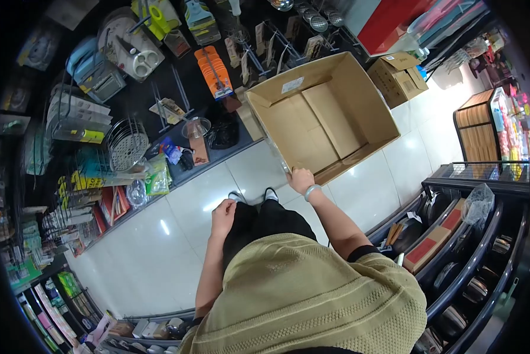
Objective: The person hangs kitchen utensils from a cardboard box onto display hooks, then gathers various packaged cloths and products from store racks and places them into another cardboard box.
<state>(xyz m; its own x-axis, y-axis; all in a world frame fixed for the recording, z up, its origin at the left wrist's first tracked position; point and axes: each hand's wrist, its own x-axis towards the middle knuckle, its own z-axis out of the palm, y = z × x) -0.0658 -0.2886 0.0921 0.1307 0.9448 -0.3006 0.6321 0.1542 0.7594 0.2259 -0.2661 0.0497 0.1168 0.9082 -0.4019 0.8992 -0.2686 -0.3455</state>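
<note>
A large open cardboard box point(327, 118) stands ahead of me, empty inside, with a white label on its inner wall. My right hand point(301, 179) grips the box's near edge at the left corner, its fingers wrapped over the rim; a bracelet circles that wrist. Beside my left thigh hangs my left hand point(223, 213), its fingers curled together, touching neither box nor shelf. Whether something small is inside it, I cannot make out.
Hooks with orange packs point(213, 72) and kitchen tools line the left wall above a low ledge point(209, 159). A smaller carton point(398, 79) sits behind the box. Pan racks point(474, 259) stand at the right, and a wooden-sided display point(476, 127) farther back.
</note>
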